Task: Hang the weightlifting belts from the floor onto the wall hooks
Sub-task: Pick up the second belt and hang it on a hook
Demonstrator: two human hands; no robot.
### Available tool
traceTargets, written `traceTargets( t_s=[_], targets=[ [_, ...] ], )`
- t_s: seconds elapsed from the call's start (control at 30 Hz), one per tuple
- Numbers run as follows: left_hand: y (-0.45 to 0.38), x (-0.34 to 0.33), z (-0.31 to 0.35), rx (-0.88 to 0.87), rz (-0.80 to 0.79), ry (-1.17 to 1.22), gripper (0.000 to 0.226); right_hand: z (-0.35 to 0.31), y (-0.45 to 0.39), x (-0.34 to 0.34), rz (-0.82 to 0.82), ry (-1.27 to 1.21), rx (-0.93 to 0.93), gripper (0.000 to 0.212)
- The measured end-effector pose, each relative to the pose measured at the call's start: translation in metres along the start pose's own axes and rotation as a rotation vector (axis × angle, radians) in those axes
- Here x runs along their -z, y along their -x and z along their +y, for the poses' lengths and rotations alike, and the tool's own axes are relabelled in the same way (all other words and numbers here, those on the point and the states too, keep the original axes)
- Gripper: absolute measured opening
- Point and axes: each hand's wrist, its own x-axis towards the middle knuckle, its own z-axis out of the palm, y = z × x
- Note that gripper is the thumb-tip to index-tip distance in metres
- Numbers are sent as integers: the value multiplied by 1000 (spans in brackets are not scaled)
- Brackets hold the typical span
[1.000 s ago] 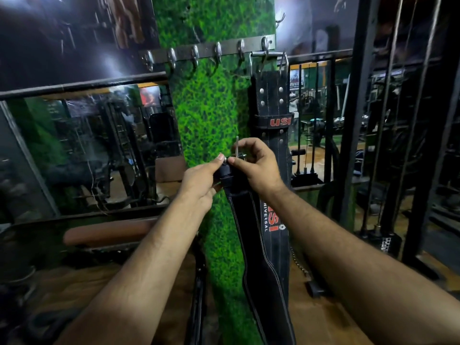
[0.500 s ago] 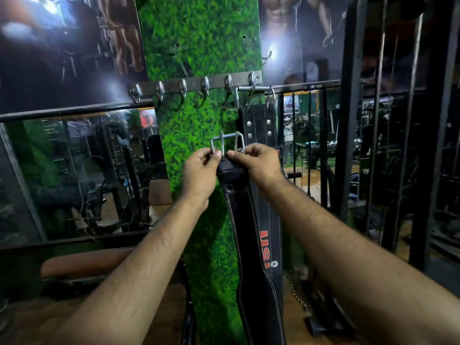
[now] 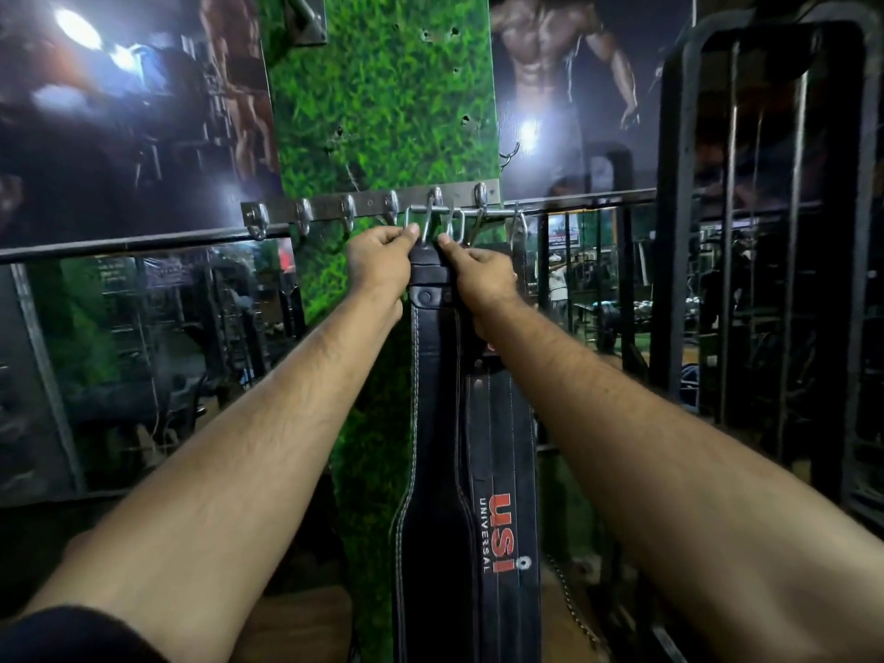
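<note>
A metal hook rail (image 3: 368, 203) with several hooks runs across the green turf wall panel (image 3: 382, 102). Both hands hold a black leather weightlifting belt (image 3: 433, 423) up at the rail. My left hand (image 3: 380, 260) pinches the left side of its steel buckle (image 3: 433, 224). On the right side my right hand (image 3: 476, 275) pinches the belt's top. The buckle sits at the hook second from the right; whether it hangs on the hook is unclear. Behind hangs another black belt (image 3: 502, 471) with red USI lettering, on the rightmost hook (image 3: 480, 196).
Several bare hooks lie left of my hands. Mirrors (image 3: 143, 366) and a black rail flank the panel below dark posters. A black steel machine frame (image 3: 679, 232) stands close on the right. A padded bench (image 3: 296, 624) is low in front.
Both hands have lifted the belt from chest height up to the hook rail, and the buckle now meets a hook. My view has tilted upward.
</note>
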Motion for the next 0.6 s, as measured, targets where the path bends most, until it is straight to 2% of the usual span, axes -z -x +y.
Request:
traceTargets(
  t_s=[0.13,0.3,0.47,0.53,0.6],
  targets=[
    [-15,-7,0,59,76,74,25,-6,-11,-11,50,114,34,40],
    [-38,-9,-4,115,134,34,23,-19,-18,-17,121,262,39,41],
    [-40,-14,-21,181,93,36,26,-6,-19,-14,149,312,5,39],
    [-32,-13,-30,136,71,54,30,2,-11,-14,155,297,9,39],
    [-20,-10,-37,88,55,108,25,12,-4,-15,173,254,24,38]
  ],
)
